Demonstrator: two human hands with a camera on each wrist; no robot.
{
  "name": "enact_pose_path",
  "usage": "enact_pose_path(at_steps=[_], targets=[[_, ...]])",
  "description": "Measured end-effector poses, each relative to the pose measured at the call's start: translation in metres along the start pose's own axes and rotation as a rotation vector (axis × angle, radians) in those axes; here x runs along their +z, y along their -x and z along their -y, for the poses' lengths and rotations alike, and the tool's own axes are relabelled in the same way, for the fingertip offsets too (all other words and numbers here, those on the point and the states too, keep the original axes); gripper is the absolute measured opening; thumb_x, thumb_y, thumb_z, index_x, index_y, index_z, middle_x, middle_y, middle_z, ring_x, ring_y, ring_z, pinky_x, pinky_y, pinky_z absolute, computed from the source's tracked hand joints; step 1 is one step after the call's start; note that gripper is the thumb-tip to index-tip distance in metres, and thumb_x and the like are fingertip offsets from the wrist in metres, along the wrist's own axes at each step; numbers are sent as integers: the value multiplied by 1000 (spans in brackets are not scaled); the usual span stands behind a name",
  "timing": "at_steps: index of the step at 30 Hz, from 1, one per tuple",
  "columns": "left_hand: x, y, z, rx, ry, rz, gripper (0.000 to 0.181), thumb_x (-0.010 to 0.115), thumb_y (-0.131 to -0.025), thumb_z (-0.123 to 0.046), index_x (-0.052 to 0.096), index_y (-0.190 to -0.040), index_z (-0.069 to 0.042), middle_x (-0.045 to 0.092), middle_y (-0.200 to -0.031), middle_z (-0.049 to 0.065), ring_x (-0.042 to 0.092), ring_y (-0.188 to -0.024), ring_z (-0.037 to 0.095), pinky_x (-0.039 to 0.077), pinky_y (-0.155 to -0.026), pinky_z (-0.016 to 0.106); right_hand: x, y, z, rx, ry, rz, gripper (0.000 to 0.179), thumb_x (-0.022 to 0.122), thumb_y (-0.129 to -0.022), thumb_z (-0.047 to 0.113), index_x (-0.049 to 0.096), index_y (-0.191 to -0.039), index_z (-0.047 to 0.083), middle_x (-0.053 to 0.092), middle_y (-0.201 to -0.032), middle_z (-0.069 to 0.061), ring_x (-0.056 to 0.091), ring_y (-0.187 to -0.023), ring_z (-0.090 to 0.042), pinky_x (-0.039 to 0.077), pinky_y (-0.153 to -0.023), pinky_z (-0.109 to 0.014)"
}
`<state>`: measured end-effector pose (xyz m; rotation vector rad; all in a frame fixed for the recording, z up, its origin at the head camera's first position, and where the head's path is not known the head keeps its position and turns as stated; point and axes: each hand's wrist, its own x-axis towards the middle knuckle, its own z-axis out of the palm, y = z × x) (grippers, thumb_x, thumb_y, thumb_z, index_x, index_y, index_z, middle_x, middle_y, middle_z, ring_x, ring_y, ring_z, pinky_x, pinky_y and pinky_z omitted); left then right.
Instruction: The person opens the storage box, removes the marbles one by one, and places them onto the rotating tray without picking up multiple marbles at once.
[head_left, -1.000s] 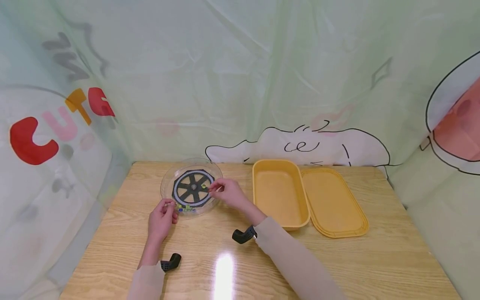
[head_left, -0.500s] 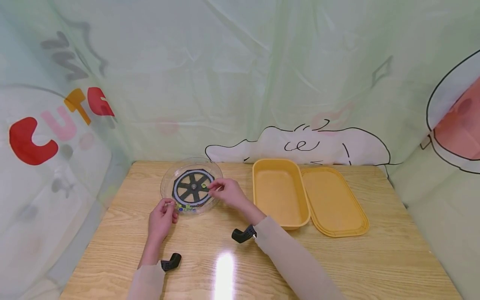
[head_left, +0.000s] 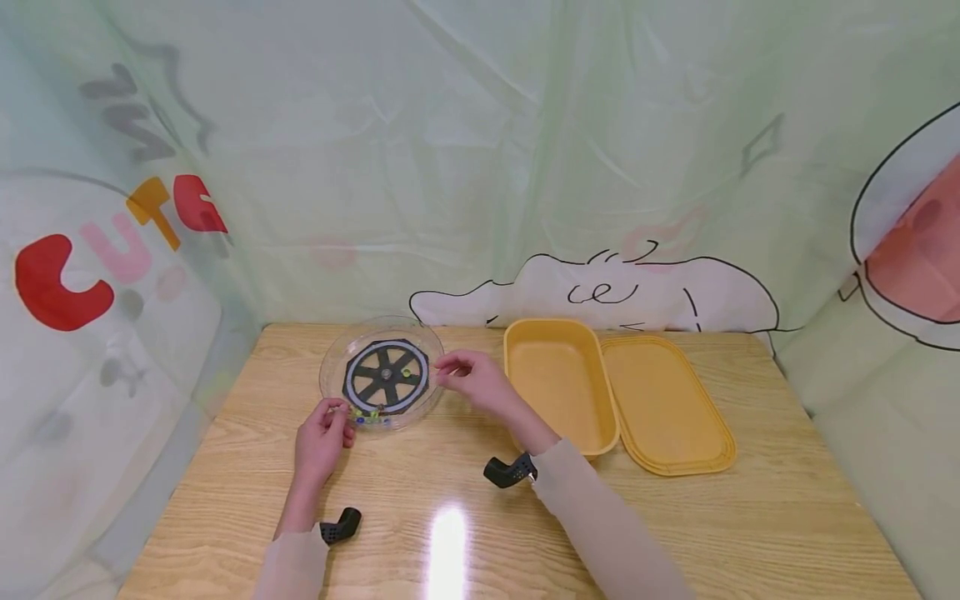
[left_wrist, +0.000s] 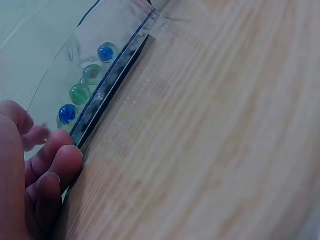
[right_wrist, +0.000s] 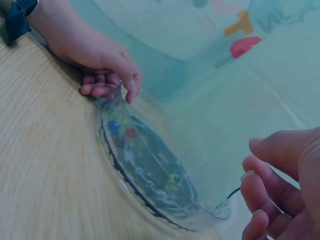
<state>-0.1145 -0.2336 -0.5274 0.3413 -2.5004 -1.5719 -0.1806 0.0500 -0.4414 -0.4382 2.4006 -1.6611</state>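
Observation:
A clear round plastic bowl (head_left: 337,360) stands at the back left of the table, with a black and white wheel-like disc (head_left: 387,374) at its bottom. My left hand (head_left: 321,442) pinches the bowl's near-left rim between thumb and fingers. Several glass marbles (left_wrist: 80,94), blue and green, gather along the near wall beside that hand. A red marble (right_wrist: 130,132) lies with them in the right wrist view. One yellow-green marble (head_left: 407,372) sits apart on the disc. Just off the bowl's right side is my right hand (head_left: 480,385), its fingers loosely bent and nothing between them.
A deep yellow box (head_left: 562,387) stands to the right of the bowl, close beyond the right forearm. Its flat yellow lid (head_left: 667,404) lies against its right side. A printed curtain (head_left: 480,167) hangs behind the wooden table (head_left: 405,508).
My right hand has drawn back to the right, away from over the bowl. A reddish marble has shifted left along the near wall. My left hand stays on the rim.

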Motion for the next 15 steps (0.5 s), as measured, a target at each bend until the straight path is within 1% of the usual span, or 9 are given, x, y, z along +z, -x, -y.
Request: enact_pose_path(at_steps=[5, 8, 11, 15], targets=[[0, 1, 1, -1, 5, 2, 23, 53, -104, -31, 64, -106, -11, 63, -67, 6, 61, -54, 17, 51, -55, 25, -16, 11, 3, -24, 35, -14, 18, 73, -90, 8, 73, -108, 8, 69, -91, 1, 60, -84, -18, 49, -69, -28], [1, 1, 1, 3, 32, 7, 23, 53, -104, -32, 63, -108, -11, 63, -67, 6, 61, -54, 17, 52, -55, 25, -28, 19, 2, -27, 55, -24, 18, 73, -90, 10, 73, -108, 9, 69, -92, 2, 61, -84, -18, 51, -70, -28], [0, 1, 1, 11, 97, 10, 24, 55, -103, -31, 63, -110, -10, 62, -67, 9, 61, -53, 17, 53, -54, 26, -41, 27, 1, -29, 58, -32, 19, 73, -91, 10, 72, -110, 7, 71, -93, 0, 61, -85, -19, 52, -72, -28], [-2, 1, 1, 22, 184, 12, 24, 56, -103, -28, 62, -112, -7, 61, -68, 14, 60, -52, 17, 54, -53, 28, -60, 39, -2, -53, 58, -47, 21, 72, -91, 9, 71, -112, 4, 72, -96, -4, 62, -86, -20, 52, -73, -27]])
